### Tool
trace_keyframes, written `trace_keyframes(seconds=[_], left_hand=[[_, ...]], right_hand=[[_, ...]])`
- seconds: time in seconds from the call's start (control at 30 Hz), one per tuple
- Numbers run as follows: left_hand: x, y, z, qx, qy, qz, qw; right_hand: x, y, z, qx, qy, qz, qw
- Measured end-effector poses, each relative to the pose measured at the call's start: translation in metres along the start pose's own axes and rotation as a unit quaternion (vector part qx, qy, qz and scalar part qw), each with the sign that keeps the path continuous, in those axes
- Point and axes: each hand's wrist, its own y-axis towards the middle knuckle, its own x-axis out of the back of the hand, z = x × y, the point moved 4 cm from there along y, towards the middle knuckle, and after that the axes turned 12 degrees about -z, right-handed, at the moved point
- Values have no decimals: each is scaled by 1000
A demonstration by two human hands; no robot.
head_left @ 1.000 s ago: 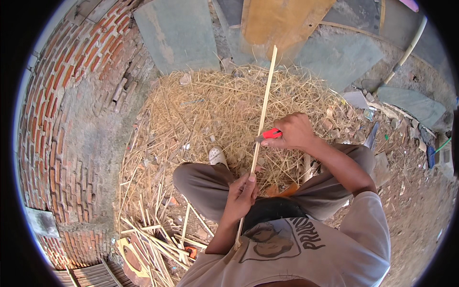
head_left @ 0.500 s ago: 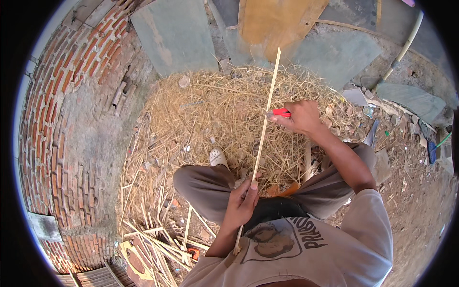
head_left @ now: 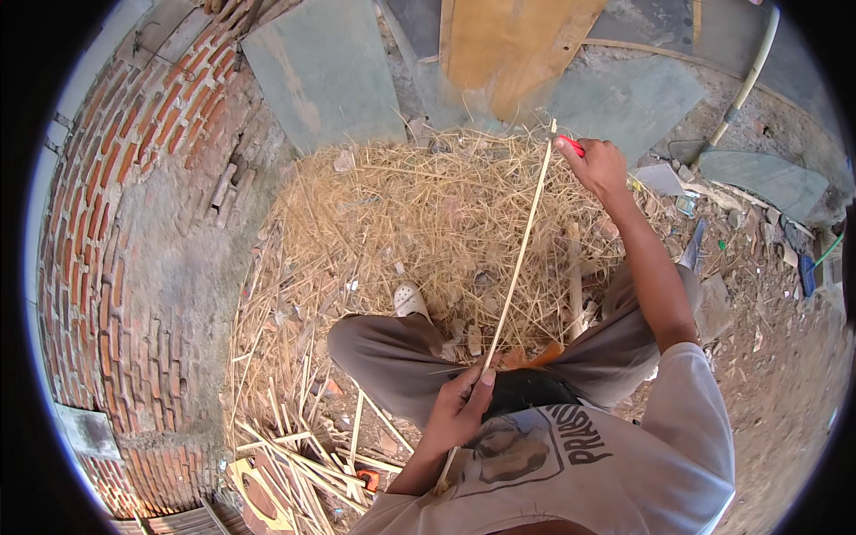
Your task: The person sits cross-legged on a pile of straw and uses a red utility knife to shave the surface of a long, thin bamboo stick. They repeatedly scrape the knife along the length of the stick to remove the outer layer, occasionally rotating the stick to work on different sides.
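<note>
A long, thin pale strip, which looks like bamboo (head_left: 520, 259), slants from my lap up toward the far right. My left hand (head_left: 462, 406) is closed around its lower part near my lap, thumb lying along it. Its bottom end rests against my shirt. In my closed right hand (head_left: 599, 168) is a red-handled cutter knife (head_left: 572, 146), its blade against the strip near the far tip. Fine curled shavings stand out at that tip. Part of the blade is too small to make out.
Straw-like shavings (head_left: 401, 214) heap on the ground ahead. More cut strips (head_left: 303, 473) lie in a pile at lower left, beside a brick wall (head_left: 98, 267). Grey sheets (head_left: 325, 76) and a brown board (head_left: 517, 53) lean at the back. Rubble (head_left: 758, 232) covers the right side.
My right hand with the cutter knife has slid outward along the strip to near its far tip. The strip has tilted to the right, and my left hand is slightly lower.
</note>
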Motion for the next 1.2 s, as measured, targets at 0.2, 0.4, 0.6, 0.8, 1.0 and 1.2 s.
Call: trace_keyframes(seconds=[0.2, 0.4, 0.6, 0.8, 1.0, 1.2], left_hand=[[4, -8, 11, 41, -72, 31, 996], [14, 22, 6, 18, -108, -42, 993], [8, 31, -12, -89, 8, -86, 992], [7, 33, -13, -118, 79, -118, 983], [4, 31, -23, -187, 181, -165, 951], [7, 33, -34, -198, 238, -172, 935]], right_hand=[[17, 16, -24, -138, 42, 53, 988], [35, -105, 110, 241, 126, 148, 951], [39, -101, 114, 258, 126, 137, 948], [35, -106, 110, 275, 144, 135, 941], [46, -119, 121, 326, 169, 108, 924], [32, -103, 114, 337, 160, 43, 927]])
